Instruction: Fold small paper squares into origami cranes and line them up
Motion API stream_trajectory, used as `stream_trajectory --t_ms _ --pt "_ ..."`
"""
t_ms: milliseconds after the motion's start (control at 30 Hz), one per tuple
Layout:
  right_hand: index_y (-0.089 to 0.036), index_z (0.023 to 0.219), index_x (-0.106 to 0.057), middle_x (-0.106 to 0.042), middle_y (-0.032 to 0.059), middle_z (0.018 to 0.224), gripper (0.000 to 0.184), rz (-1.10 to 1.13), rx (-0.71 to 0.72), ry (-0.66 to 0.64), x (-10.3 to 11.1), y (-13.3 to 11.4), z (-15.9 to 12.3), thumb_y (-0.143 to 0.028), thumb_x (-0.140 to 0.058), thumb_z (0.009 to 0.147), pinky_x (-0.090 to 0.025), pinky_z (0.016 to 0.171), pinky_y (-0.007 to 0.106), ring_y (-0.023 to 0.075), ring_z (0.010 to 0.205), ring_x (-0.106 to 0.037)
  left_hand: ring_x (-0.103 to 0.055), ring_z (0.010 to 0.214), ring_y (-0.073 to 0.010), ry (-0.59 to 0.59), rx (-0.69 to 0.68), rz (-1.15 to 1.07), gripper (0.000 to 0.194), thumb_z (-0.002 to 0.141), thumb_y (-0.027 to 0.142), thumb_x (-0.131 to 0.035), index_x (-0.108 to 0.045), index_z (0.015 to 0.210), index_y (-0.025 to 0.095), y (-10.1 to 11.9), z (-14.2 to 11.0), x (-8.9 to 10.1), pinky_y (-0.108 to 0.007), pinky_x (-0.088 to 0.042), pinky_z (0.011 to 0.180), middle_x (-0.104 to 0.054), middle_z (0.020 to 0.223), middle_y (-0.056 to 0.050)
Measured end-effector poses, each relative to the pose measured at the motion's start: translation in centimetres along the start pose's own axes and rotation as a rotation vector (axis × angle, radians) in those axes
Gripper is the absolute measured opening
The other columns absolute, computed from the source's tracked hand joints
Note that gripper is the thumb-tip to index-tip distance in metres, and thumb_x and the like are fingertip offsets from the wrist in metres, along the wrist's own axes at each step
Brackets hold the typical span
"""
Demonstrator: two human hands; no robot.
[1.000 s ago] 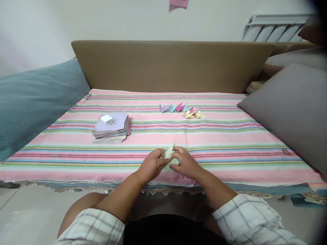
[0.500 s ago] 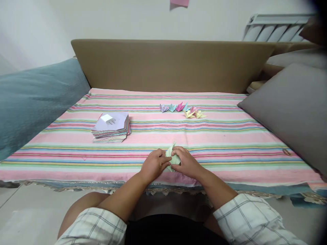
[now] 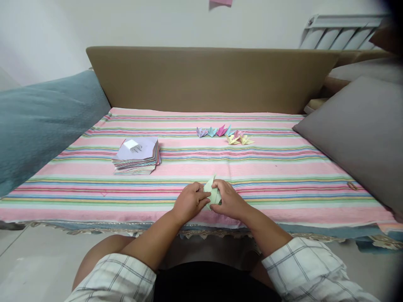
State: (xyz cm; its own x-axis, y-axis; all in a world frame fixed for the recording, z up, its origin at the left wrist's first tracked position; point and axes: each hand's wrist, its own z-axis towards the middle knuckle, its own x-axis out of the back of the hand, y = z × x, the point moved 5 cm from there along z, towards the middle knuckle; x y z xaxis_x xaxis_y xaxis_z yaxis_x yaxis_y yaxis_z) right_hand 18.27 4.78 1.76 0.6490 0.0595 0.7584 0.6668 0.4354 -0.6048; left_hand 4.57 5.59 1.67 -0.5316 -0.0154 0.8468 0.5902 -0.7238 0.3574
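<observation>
Between my two hands, near the front edge of the striped cloth (image 3: 185, 167), is a partly folded sheet of pale green origami paper (image 3: 213, 195). My left hand (image 3: 190, 202) grips its left side, with fingertips pressed on the paper's middle. On the other side my right hand (image 3: 230, 199) pinches the paper's right edge between curled fingers and thumb. Farther back stands a group of small folded paper cranes (image 3: 222, 131) in purple, blue, pink and yellow. To the left lies a stack of coloured paper (image 3: 137, 157) with a white plug adapter (image 3: 132, 145) on top.
A blue-grey cushion (image 3: 47, 126) borders the cloth on the left, and a grey pillow (image 3: 355, 138) on the right. Behind rises a brown backrest (image 3: 208, 79). A small brown item (image 3: 351, 186) lies by the pillow.
My right fingers have shifted slightly on the green paper, leaving more of its right part showing. My left hand has moved a little to the right. The cranes and stack stay put.
</observation>
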Motion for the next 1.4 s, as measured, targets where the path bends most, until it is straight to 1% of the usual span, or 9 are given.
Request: stream_trajectory --t_ms 333,467,533,633,733,900,1100,1233,1400 --pt "-0.02 0.102 -0.041 -0.049 0.0085 0.109 0.052 0.006 0.008 -0.076 0.2 -0.3 0.0 -0.023 -0.069 0.058 -0.038 0.087 0.038 0.025 0.102 -0.045 -0.053 0.086 -0.0185 -0.036 0.007 0.002 0.023 0.079 0.031 -0.06 -0.067 0.1 0.023 0.2 0.1 0.2 -0.032 -0.044 0.075 -0.052 0.082 -0.004" --pt "-0.02 0.104 -0.042 -0.046 0.0095 0.115 0.059 0.03 0.012 -0.148 0.6 -0.3 0.0 -0.029 -0.075 0.056 -0.038 0.089 0.038 0.025 0.107 -0.043 -0.052 0.086 -0.0185 -0.041 0.014 0.006 0.023 0.079 0.031 -0.06 -0.067 0.099 0.024 0.2 0.0 0.2 -0.032 -0.044 0.075 -0.052 0.082 -0.004" --pt "-0.021 0.102 -0.044 -0.046 0.0083 0.115 0.052 0.06 0.02 -0.186 1.0 -0.3 -0.1 -0.034 -0.073 0.061 -0.039 0.089 0.037 0.0243 0.108 -0.043 -0.052 0.086 -0.0185 -0.04 0.016 0.009 0.023 0.079 0.031 -0.06 -0.067 0.099 0.024 0.2 0.0 0.2 -0.032 -0.043 0.075 -0.052 0.082 -0.004" --pt "-0.022 0.097 -0.048 -0.05 0.0063 0.112 0.026 0.111 0.034 -0.209 1.7 -0.4 0.0 -0.034 -0.06 0.076 -0.039 0.089 0.036 0.0214 0.107 -0.045 -0.052 0.085 -0.0182 -0.037 0.017 0.008 0.023 0.08 0.032 -0.058 -0.067 0.1 0.023 0.3 0.0 0.2 -0.031 -0.043 0.073 -0.051 0.082 -0.004" --pt "-0.022 0.092 -0.05 -0.053 0.0053 0.109 0.01 0.122 0.046 -0.179 1.9 -0.4 0.1 -0.025 -0.048 0.083 -0.038 0.091 0.036 0.019 0.105 -0.047 -0.052 0.085 -0.0181 -0.042 0.023 0.002 0.023 0.08 0.032 -0.058 -0.066 0.101 0.024 0.3 0.0 0.2 -0.031 -0.043 0.074 -0.052 0.083 -0.004" --pt "-0.021 0.086 -0.051 -0.054 0.0058 0.107 0.016 0.045 0.055 -0.106 1.4 -0.5 0.2 -0.013 -0.054 0.072 -0.037 0.091 0.037 0.0204 0.105 -0.047 -0.053 0.087 -0.0188 -0.053 0.038 -0.003 0.024 0.079 0.031 -0.06 -0.065 0.101 0.024 0.4 0.1 0.3 -0.031 -0.043 0.076 -0.052 0.083 -0.004" --pt "-0.021 0.08 -0.053 -0.054 0.0067 0.11 0.013 0.014 0.061 -0.099 1.2 -0.3 0.1 -0.014 -0.057 0.07 -0.038 0.09 0.038 0.022 0.106 -0.048 -0.053 0.094 -0.0207 -0.044 0.067 -0.015 0.033 0.079 0.032 -0.06 -0.056 0.111 0.023 0.2 0.0 0.3 -0.035 -0.043 0.082 -0.056 0.098 -0.006" --pt "-0.021 0.083 -0.055 -0.055 0.0066 0.11 0.015 0.015 0.094 -0.081 1.3 -0.1 0.1 -0.016 -0.06 0.069 -0.039 0.09 0.037 0.022 0.107 -0.048 -0.052 0.094 -0.0217 -0.05 0.058 0.034 0.039 0.079 0.034 -0.059 -0.053 0.116 0.022 0.2 -0.1 0.1 -0.036 -0.043 0.082 -0.055 0.1 -0.007" --pt "-0.021 0.088 -0.059 -0.059 0.0067 0.106 0.011 0.018 0.118 -0.051 1.3 0.1 0.3 -0.022 -0.055 0.078 -0.041 0.089 0.037 0.0207 0.102 -0.053 -0.05 0.091 -0.0219 -0.023 0.043 0.093 0.042 0.078 0.036 -0.06 -0.054 0.117 0.021 0.0 -0.2 0.1 -0.037 -0.043 0.079 -0.054 0.097 -0.008"
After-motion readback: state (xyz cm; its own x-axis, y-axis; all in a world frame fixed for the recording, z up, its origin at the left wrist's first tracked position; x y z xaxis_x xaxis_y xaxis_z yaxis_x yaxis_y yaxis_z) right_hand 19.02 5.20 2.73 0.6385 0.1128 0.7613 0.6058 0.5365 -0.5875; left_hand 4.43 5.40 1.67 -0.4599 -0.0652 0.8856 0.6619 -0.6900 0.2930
